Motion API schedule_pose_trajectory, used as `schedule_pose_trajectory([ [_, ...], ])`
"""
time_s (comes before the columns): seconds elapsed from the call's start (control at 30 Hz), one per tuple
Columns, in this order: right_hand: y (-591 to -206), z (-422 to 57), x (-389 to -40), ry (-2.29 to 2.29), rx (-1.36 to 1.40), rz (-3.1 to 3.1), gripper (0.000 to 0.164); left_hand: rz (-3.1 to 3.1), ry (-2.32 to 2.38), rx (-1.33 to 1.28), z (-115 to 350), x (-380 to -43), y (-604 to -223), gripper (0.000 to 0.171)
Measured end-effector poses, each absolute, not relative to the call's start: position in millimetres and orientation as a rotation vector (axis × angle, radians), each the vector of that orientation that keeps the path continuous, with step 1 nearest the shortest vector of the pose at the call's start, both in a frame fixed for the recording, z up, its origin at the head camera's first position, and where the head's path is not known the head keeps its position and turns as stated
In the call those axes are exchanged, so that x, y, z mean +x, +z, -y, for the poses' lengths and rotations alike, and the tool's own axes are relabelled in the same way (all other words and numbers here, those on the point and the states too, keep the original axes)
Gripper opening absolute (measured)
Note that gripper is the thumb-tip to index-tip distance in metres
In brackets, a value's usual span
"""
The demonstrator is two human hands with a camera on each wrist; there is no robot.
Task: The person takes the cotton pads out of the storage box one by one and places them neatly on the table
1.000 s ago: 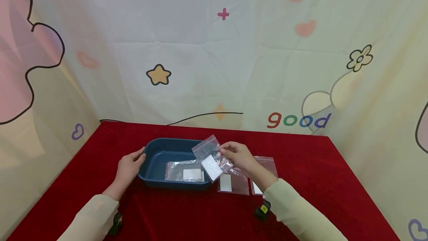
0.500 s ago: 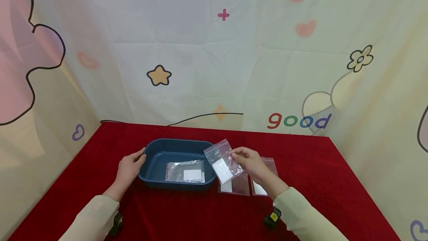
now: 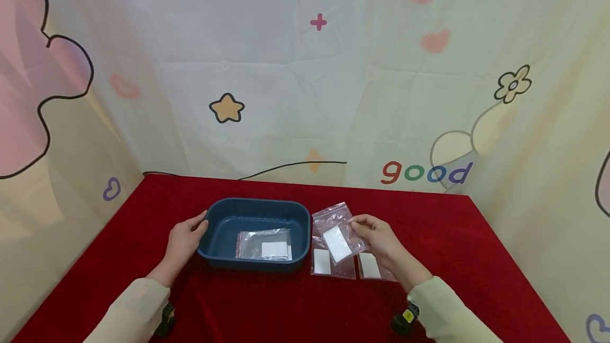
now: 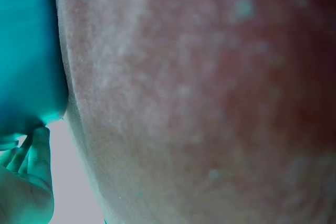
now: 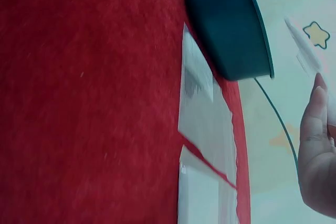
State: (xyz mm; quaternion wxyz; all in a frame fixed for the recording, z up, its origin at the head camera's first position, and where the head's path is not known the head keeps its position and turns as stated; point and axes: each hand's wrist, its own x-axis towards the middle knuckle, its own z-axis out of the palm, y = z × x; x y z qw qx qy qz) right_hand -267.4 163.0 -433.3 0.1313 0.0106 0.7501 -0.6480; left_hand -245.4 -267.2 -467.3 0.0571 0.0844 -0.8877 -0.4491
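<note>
My left hand (image 3: 182, 240) grips the left rim of a dark blue plastic basin (image 3: 229, 264). In the left wrist view its fingers (image 4: 39, 156) meet the basin's wall. Inside the basin lie clear zip-lock bags (image 3: 252, 242) with a white block showing. Right of the basin, my right hand (image 3: 379, 237) pinches a raised zip-lock bag (image 3: 329, 218) holding a white block (image 3: 337, 244). Beneath it, two more bagged white blocks lie side by side on the cloth, the left bag (image 3: 343, 269) partly hidden and the right bag (image 3: 369, 266) partly behind my hand.
Red cloth (image 3: 267, 306) covers the table. A pale patterned curtain (image 3: 286, 68) hangs behind and at both sides. A dark device with a yellow mark (image 3: 405, 319) is on my right wrist, and a similar one (image 3: 166, 319) on my left.
My right hand has carried the zip-lock bag rightward, from over the basin's right edge to above the bags on the table. My left hand has stayed at the rim.
</note>
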Motion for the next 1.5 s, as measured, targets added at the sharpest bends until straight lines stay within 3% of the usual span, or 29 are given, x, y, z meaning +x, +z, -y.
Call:
schedule_pose_trajectory([
  [1.5,-451.0,-277.6,-252.8,-1.87,0.21,-2.221,0.022,2.712,-1.346,0.267,268.3,-246.9,-468.7,0.048],
])
